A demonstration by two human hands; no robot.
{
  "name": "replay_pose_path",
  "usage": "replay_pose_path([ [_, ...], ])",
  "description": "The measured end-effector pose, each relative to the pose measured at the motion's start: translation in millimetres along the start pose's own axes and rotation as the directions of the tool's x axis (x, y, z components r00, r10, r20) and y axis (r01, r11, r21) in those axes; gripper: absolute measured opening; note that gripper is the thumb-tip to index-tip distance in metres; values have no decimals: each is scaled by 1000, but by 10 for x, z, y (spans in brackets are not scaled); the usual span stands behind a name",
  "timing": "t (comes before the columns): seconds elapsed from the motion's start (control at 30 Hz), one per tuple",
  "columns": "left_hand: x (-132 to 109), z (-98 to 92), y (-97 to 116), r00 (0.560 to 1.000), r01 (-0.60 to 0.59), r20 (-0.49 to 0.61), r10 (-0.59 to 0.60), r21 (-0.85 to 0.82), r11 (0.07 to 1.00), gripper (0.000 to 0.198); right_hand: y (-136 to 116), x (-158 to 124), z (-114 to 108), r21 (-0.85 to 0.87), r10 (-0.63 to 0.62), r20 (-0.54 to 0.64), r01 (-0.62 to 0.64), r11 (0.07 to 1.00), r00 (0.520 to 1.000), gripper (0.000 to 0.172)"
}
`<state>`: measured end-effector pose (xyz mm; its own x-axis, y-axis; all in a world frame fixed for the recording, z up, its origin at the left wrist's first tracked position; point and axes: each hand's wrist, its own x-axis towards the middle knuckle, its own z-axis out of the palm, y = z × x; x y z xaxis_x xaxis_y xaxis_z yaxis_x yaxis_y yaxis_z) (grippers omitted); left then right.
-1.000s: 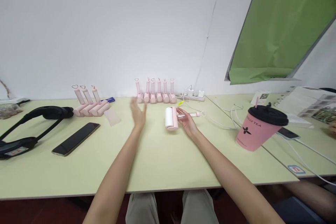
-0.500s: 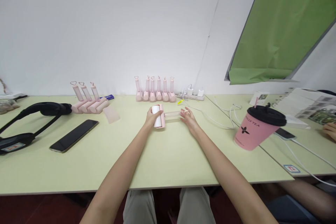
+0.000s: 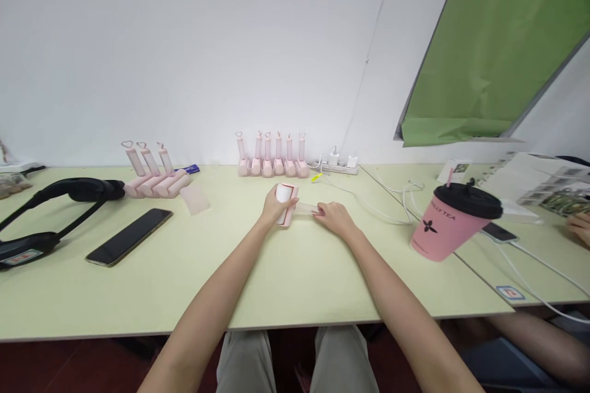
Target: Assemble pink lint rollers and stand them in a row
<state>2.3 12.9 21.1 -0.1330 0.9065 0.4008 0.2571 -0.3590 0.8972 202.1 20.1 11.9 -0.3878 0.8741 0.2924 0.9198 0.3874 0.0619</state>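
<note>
A pink lint roller (image 3: 289,216) with a white sticky roll lies across the space between my hands, above the table. My left hand (image 3: 273,206) is closed around its roller head, thumb over the white roll. With fingers bent together, my right hand (image 3: 335,216) grips the far end of the clear handle (image 3: 305,208), whose tip is hidden in the fingers. Behind them, a row of several similar pink lint rollers (image 3: 278,167) stands against the wall, handles up. Three more pink lint rollers (image 3: 154,183) stand to the left.
A pale pink sheet (image 3: 194,199), a black phone (image 3: 130,237) and a black headset (image 3: 59,239) lie left. To the right are a pink cup (image 3: 449,224) with a black lid, white cables (image 3: 408,202) and a power strip (image 3: 338,167). Another person's hand (image 3: 579,227) shows far right.
My right hand has gone from loosely spread fingers to a closed grip on the handle's end. The lint roller has shifted slightly right and tilted.
</note>
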Motion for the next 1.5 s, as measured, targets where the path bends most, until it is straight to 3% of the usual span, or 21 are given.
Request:
replay_pose_path([
  [0.07,-29,45,62,995,-52,-73,62,123,991,40,-2,19,-5,1,29,0,-29,1000,1000,24],
  [0.27,-108,80,264,983,-6,-174,63,312,950,45,-39,59,-15,40,115,-48,-114,993,992,24],
  [0.33,-89,21,323,987,-39,-137,79,271,962,44,-41,60,-27,97,102,-55,-97,991,993,23],
  [0.4,-59,-67,356,997,-65,-32,70,125,990,43,-41,56,-50,158,56,-54,-47,986,997,22],
  [0.5,-30,-199,347,994,6,113,9,-132,991,44,-56,51,-87,208,2,-72,13,978,997,21],
  [0.6,-28,-271,310,989,82,144,-44,-268,960,46,-87,50,-109,219,7,-94,14,976,996,22],
  [0.7,-16,-272,318,993,60,112,-33,-247,967,46,-119,48,-109,252,28,-83,-6,968,996,22],
  [0.8,-2,-209,388,998,-66,10,67,-89,994,43,-138,58,-92,287,72,-92,-42,957,993,21],
  [0.87,-16,-154,453,989,-145,-38,145,-3,989,42,-124,71,-70,302,91,-134,-46,952,987,21],
  [0.93,-52,-139,527,985,-173,-13,173,7,985,44,-62,83,-41,333,74,-196,-5,943,978,21],
  [1.0,-88,-210,604,989,-135,55,140,-84,987,45,66,90,-9,412,92,-269,28,911,959,21],
  [1.07,-94,-383,673,991,-87,77,105,-209,974,43,240,88,13,520,231,-342,-22,854,911,22],
  [1.13,-54,-617,702,992,-128,-39,122,-229,965,42,397,82,19,592,412,-388,-119,797,824,22],
  [1.17,-19,-735,688,976,-174,-158,151,-147,974,42,443,79,15,598,462,-403,-155,786,790,21],
  [1.23,55,-928,579,873,-155,-437,215,170,973,44,439,76,-5,576,477,-416,-182,797,774,19],
  [1.3,104,-1037,350,760,30,-577,298,489,872,47,314,77,-37,544,419,-411,-150,825,809,16],
  [1.33,111,-1062,199,754,121,-572,323,604,788,46,225,76,-53,531,373,-412,-113,840,831,14],
  [1.4,97,-1068,-132,848,179,-436,301,770,612,44,45,66,-73,502,249,-423,-3,865,871,12],
  [1.47,75,-1040,-430,947,106,-242,212,858,503,50,-82,50,-59,454,94,-424,122,883,901,16],
  [1.5,71,-1021,-542,969,74,-178,171,872,483,55,-117,44,-37,419,19,-413,171,892,910,18],
])
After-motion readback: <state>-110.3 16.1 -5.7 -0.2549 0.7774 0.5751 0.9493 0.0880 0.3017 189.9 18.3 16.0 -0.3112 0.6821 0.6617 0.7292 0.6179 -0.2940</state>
